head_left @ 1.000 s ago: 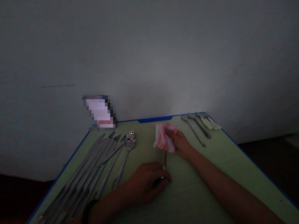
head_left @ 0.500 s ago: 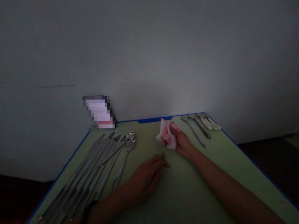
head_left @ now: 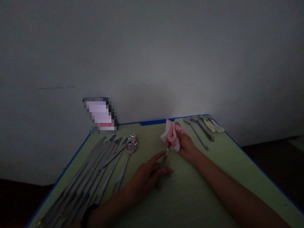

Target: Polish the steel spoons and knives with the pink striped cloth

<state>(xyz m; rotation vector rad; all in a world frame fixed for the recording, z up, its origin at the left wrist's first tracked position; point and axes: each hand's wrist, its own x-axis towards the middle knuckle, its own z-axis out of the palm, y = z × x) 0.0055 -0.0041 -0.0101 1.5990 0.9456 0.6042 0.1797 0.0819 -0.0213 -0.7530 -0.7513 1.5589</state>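
My right hand (head_left: 187, 145) is closed on a folded pink-and-white cloth (head_left: 171, 134), which is wrapped around part of a spoon. The spoon's metal handle (head_left: 165, 157) slants down out of the cloth into my left hand (head_left: 150, 174). My left fingers grip that handle, the index finger stretched along it. What looks like the rounded tip of the spoon's bowl just shows behind the cloth; the middle is covered. Left of my left hand lie a shiny spoon (head_left: 130, 151) and a row of table knives (head_left: 95, 163).
Several spoons (head_left: 199, 131), some with white handles, lie at the far right corner of the light green table (head_left: 199, 196). A phone with a blurred screen (head_left: 101, 114) leans on the wall (head_left: 152, 57) at the back left. The table has a blue edge.
My left hand has turned and its fingers have opened up somewhat, so more of the spoon's handle shows. The cloth in my right hand has shifted slightly right.
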